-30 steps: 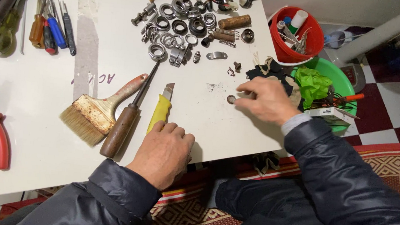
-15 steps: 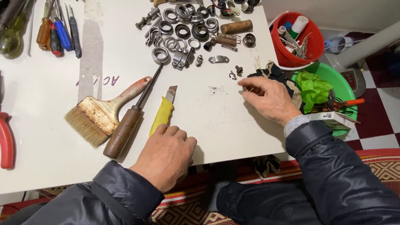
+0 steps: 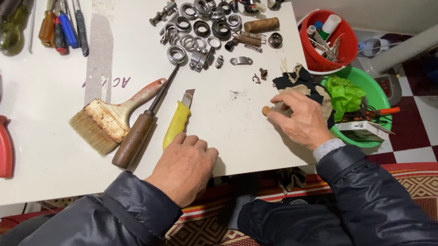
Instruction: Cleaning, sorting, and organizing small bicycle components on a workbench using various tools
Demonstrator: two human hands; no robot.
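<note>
Your white table [image 3: 238,140] carries everything, and both your hands rest on its near edge. Your left hand [image 3: 184,167] lies curled, knuckles up, holding nothing — just beyond its fingers sits the yellow utility knife [image 3: 177,122], with the wooden-handled tool [image 3: 137,135] and the paint brush [image 3: 110,117] farther to its left. Your right hand [image 3: 302,119] is spread low over the table, fingers narrowed toward a small brown round piece [image 3: 266,110] that sits at your thumb and forefinger tips; whether it is pinched or only touched, I cannot tell. Beyond that hand lies a dark rag [image 3: 297,82], and farther up a cluster of metal rings [image 3: 200,28].
</note>
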